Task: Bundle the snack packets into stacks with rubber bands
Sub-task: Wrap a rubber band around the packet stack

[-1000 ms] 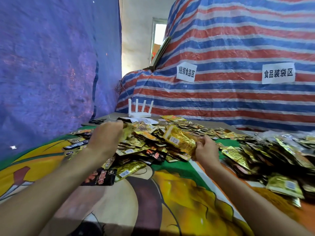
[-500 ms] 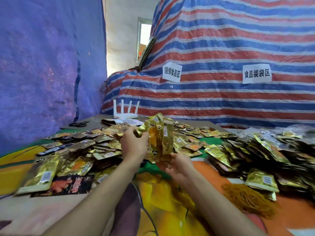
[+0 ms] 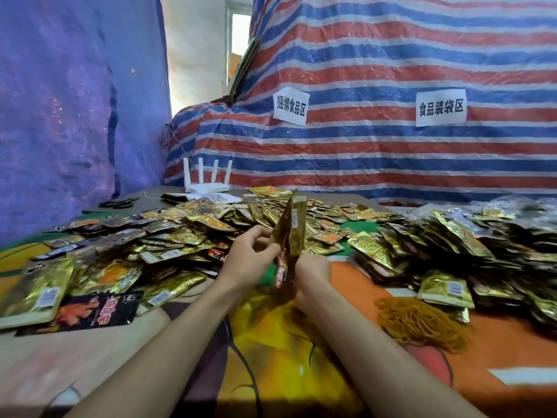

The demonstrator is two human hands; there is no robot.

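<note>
We hold a stack of snack packets [image 3: 291, 233] upright on edge above the printed tablecloth [image 3: 271, 351], between the two heaps. Our left hand [image 3: 250, 260] grasps the stack's left edge, fingers curled round it. Our right hand [image 3: 312, 274] grips the lower right edge, thumb against the near face. The stack is blurred; the number of packets cannot be told, and it appears unbanded.

Loose gold packets [image 3: 168, 236] cover the table to the left. A second heap [image 3: 452, 245] lies to the right. A pile of rubber bands [image 3: 419, 324] rests just in front of that heap, apart from both hands. A white router [image 3: 205, 184] and scissors [image 3: 119, 203] sit at the far edge.
</note>
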